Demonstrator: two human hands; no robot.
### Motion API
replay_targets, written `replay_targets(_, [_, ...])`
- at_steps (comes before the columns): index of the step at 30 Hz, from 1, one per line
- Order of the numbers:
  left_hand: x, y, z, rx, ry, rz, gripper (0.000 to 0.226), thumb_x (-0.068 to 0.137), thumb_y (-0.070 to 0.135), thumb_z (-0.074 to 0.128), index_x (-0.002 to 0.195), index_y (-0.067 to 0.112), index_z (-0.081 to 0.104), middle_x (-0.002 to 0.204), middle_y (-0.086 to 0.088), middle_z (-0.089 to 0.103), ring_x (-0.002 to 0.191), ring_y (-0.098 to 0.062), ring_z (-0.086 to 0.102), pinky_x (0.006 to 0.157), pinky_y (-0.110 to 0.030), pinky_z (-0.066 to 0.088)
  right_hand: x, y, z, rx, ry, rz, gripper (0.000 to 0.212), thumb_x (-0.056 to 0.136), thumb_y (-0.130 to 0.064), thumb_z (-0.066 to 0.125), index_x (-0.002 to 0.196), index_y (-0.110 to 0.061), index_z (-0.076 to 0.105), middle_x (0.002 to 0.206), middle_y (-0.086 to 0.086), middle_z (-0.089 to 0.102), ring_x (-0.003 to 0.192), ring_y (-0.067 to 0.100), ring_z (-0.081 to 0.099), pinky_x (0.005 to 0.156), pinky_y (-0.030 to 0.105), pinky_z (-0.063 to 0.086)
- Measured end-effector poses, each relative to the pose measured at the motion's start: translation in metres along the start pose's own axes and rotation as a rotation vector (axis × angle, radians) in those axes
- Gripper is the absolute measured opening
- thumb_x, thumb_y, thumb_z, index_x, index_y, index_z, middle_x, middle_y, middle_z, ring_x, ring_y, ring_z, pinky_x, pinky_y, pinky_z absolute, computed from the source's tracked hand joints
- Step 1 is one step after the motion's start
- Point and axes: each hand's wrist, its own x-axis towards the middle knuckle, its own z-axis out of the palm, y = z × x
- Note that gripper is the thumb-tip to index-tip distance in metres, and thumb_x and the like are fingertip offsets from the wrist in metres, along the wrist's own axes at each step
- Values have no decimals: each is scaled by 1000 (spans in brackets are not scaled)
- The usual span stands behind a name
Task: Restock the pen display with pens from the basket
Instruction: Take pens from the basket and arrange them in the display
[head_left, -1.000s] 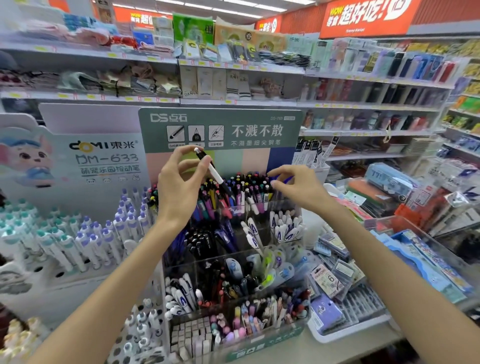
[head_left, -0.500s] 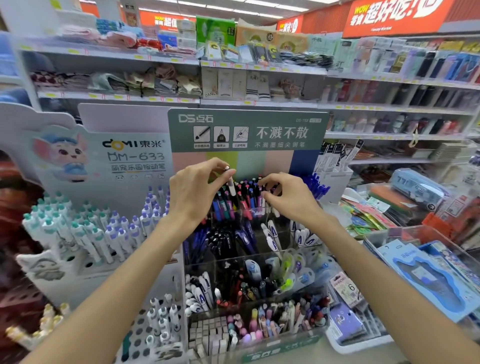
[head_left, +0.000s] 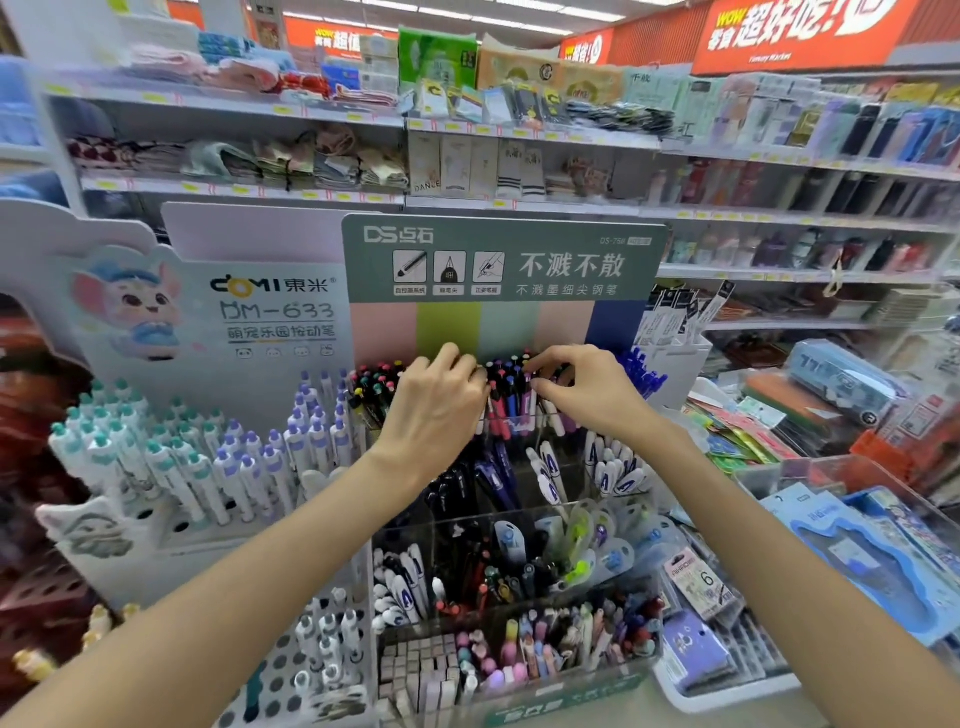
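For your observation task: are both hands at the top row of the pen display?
Yes: the left hand and right hand reach into the top row of pens.

Pale counter is seen at bottom, mostly covered. Set on it: clear tiered pen display with green front strip, white DOMI pen stand just left of it, white tray of packaged stationery just right. Contact edges partly hidden.

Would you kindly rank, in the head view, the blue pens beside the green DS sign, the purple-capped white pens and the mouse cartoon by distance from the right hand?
From the right hand:
1. Blue pens, just to its right.
2. Purple-capped white pens, to the left, past the left hand.
3. Mouse cartoon, far left.
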Motion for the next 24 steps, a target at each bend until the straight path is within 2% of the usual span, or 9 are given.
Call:
replay_targets(1, [-2,2,-1,4,-13,-9,13,80,23,71,86,12,71,80,-2,66,83,-23,60,62,-34,46,0,-1,-1,4,-4,0,18,87,-21,63,102,-24,71,92,-8,68,79,10,58,80,34,52])
replay_targets(4, [-14,5,-7,-53,-43,-71,46,82,33,67,120,7,63,109,-6,67,103,-25,59,86,-38,45,0,-3,-4,12,-27,-5,18,87,-19,63,102,-22,72,90,-7,68,77,8,58,79,32,51])
replay_targets(6, [-21,-5,-17,-142,-28,-151,53,85,38,64,130,11,55,117,-5,63,109,-25,56,93,-38,42,1,-3,-8,23,-33,-7,18,87,-17,63,102,-19,72,89,-7,67,76,4,58,77,26,48])
replay_targets(9, [-31,-42,-40,-263,-85,-418,51,85,43,65,126,14,56,113,-2,62,106,-24,53,90,-37,42,4,-11,-15,90,-3,-29,19,88,-13,62,104,-15,72,94,-3,71,85,9,64,79,17,50])
replay_targets(12, [-38,-85,-60,-436,-254,-605,41,81,46,69,113,22,61,101,6,63,101,-20,53,80,-35,44,10,-32,-15,143,20,-101,17,89,-11,62,103,-16,71,94,-1,71,87,11,65,76,11,49])
replay_targets(16, [-33,-106,-67,-527,-485,-605,28,80,42,73,101,26,62,90,13,63,83,-10,57,69,-26,41,25,-70,9,48,-150,-255,23,88,-23,64,111,-19,66,103,-1,70,96,12,63,89,31,51])
replay_targets(18, [-29,-106,-61,-453,-570,-568,28,80,43,72,99,26,62,92,10,64,87,-15,61,72,-29,46,34,-86,30,-229,-278,-336,44,87,-39,64,125,-19,56,117,0,66,110,18,59,97,39,45])
replay_targets(21, [-26,-101,-47,-403,-643,-536,33,78,41,73,102,20,65,99,-2,67,94,-26,62,77,-35,50,43,-97,52,-667,-274,-415,62,86,-49,60,132,-12,41,119,8,62,113,28,55,100,40,36])
replay_targets(24, [-25,-101,-42,-413,-629,-542,31,76,38,75,100,20,67,98,-3,69,93,-27,63,75,-34,50,48,-93,61,-633,-258,-442,63,86,-47,62,135,-16,40,121,7,62,113,29,55,98,39,36])
